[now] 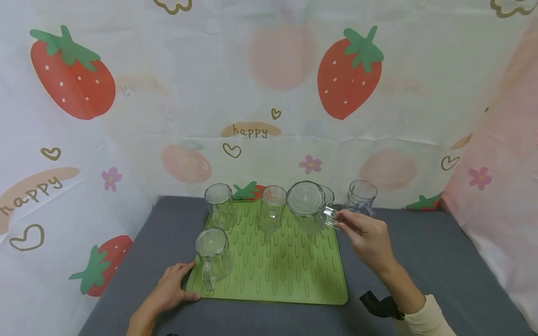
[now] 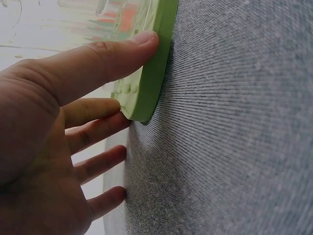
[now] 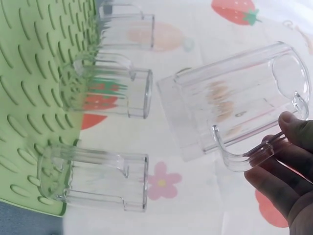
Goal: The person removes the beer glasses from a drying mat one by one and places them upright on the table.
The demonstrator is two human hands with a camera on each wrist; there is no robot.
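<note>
My right hand (image 1: 364, 235) pinches the handle of a clear glass mug (image 1: 306, 198), its base turned up, over the right back part of a green ridged mat (image 1: 286, 275). In the right wrist view, thumb and fingers close around that handle. My left hand (image 1: 171, 284) touches the mat's front left corner. In the left wrist view, the thumb (image 2: 146, 38) lies on the mat's front edge and the extended fingers reach its left side. Nearest to that hand, an upside-down glass mug (image 1: 213, 254) stands on the mat.
Inverted mugs stand at the mat's back left (image 1: 220, 205) and back middle (image 1: 272, 212). Another mug (image 1: 329, 195) is partly hidden behind the held one. A further glass mug (image 1: 362, 193) stands to the right, beyond my right hand. A strawberry-print curtain (image 1: 269, 163) borders the grey table (image 1: 437, 261).
</note>
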